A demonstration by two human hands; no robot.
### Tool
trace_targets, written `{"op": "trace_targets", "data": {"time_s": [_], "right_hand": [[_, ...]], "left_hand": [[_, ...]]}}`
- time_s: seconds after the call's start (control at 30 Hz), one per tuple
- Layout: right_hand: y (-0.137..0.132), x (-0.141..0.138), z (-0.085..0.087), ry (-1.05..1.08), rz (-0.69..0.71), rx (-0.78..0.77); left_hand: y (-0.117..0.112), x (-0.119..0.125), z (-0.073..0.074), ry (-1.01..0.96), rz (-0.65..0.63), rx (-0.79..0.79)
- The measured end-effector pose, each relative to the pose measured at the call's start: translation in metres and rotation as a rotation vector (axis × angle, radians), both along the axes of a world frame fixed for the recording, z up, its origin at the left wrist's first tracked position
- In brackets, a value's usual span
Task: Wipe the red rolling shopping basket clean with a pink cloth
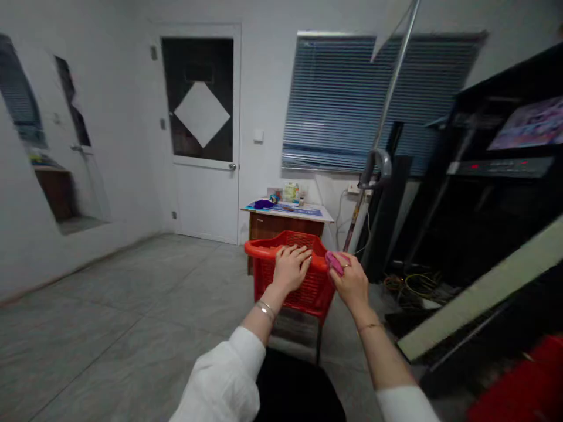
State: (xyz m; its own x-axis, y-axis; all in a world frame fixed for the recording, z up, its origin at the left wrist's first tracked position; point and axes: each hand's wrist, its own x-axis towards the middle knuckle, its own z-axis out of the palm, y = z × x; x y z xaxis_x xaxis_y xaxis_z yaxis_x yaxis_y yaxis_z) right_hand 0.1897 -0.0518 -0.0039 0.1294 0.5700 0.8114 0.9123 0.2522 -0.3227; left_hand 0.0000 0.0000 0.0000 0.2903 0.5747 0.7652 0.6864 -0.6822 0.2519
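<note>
Right in front of me stands a red plastic shopping cart on dark metal legs. Across its near top edge runs a red handle bar. My left hand lies over the middle of that bar, its fingers curled around it. At the right end of the bar, my right hand is closed on a pink cloth, which presses against the handle's corner. The inside of the basket is mostly hidden by the rim and my hands.
Behind the cart is a small brown desk with a purple cloth and several small packages. A white door stands back left. On the right are a metal pole, a dark rack and a slanting pale board.
</note>
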Motion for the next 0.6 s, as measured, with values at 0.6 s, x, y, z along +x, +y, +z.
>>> {"op": "trace_targets", "data": {"time_s": [0.6], "right_hand": [[-0.04, -0.034, -0.011, 0.234, -0.068, 0.105]], "left_hand": [[0.01, -0.041, 0.008, -0.134, -0.055, -0.077]]}}
